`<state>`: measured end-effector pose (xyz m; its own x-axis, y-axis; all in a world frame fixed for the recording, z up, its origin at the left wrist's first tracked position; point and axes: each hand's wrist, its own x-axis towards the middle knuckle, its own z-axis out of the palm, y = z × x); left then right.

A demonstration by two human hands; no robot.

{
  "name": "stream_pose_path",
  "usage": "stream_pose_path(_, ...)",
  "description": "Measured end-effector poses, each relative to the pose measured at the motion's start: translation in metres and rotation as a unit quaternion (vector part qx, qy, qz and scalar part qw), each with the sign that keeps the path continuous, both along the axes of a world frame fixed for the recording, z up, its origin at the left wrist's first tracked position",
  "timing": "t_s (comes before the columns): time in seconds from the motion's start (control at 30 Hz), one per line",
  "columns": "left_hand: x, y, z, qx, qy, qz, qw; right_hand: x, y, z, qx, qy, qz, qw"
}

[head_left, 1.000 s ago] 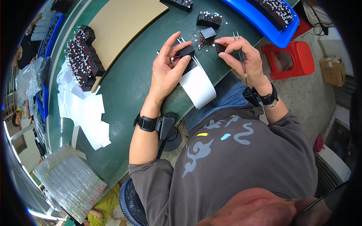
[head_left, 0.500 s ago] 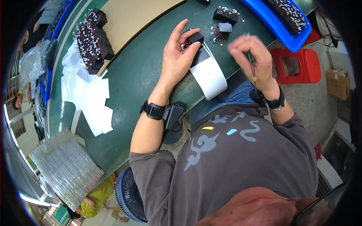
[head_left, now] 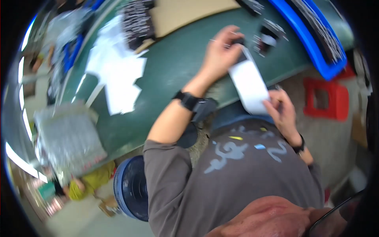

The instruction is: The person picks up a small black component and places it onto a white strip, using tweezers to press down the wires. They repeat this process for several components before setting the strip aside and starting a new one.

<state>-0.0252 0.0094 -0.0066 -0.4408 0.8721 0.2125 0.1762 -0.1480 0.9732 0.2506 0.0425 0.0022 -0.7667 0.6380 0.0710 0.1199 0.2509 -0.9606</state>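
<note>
My left hand (head_left: 222, 55) is above the green table, its thumb and fingers closed on a small black block (head_left: 237, 42). A strip of white sheets (head_left: 249, 83) with a dark patch at its upper end runs from beneath that hand over the table edge. My right hand (head_left: 283, 112) is at the strip's right edge, thumb and fingers pinched on it near the lower end. Motion blur hides whether a thin tool is also in its fingers. Beyond my left hand stand several black blocks with wires and white plugs (head_left: 272, 33), one bearing a pale piece.
White sheets (head_left: 118, 75) lie on the table (head_left: 169, 75) at left, beside stacked black wired blocks (head_left: 138, 23) and a brown board (head_left: 185, 14). A blue tray (head_left: 302, 37) is at far right, above a red stool (head_left: 325, 98). A blue fan (head_left: 130, 187) stands at lower left.
My right hand has come down from beside the table to the strip's edge. The whole view has shifted and blurred. My left hand still holds the black block.
</note>
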Motion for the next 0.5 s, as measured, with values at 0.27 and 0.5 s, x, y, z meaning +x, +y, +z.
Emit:
stream_pose_path(0.27, -0.009, -0.059, 0.019, 0.026, -0.083, 0.079, 0.993, -0.052, 0.099, 0.167, 0.24, -0.227, 0.308, 0.892)
stream_pose_path(0.5, -0.021, -0.114, 0.005, 0.011, -0.13, 0.15, 0.98, -0.204, 0.127, 0.163, 0.687, -0.009, 0.375, 0.623)
